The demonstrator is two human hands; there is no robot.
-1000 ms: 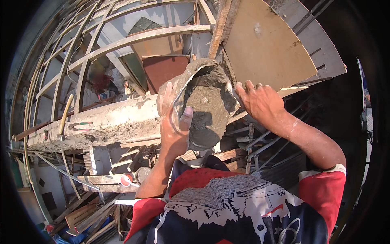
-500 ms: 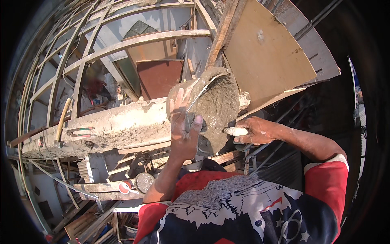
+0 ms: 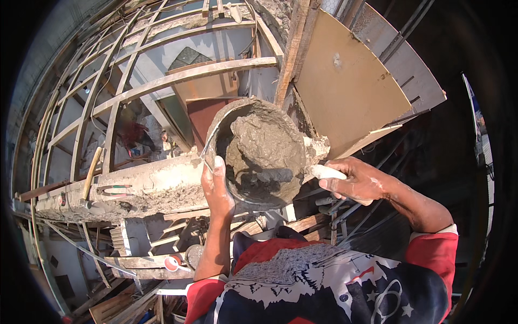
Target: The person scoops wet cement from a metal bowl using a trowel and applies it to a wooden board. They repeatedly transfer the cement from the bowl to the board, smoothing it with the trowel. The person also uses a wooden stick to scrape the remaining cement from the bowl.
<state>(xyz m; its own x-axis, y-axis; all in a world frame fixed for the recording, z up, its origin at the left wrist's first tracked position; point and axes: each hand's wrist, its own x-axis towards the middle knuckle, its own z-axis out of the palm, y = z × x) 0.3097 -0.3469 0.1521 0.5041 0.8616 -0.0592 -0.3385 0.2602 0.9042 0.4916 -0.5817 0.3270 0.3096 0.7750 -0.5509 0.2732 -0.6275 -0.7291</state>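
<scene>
My left hand (image 3: 218, 193) clasps the bucket (image 3: 220, 128) from its left. Right of it, my right hand (image 3: 360, 181) grips a white handle (image 3: 326, 172)

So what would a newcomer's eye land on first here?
Probably the bucket of wet grey mortar near centre, the left hand against its side. Next, the pale handle in the right hand, just right of the bucket. Farther left, a hammer rests on the concrete ledge.
</scene>
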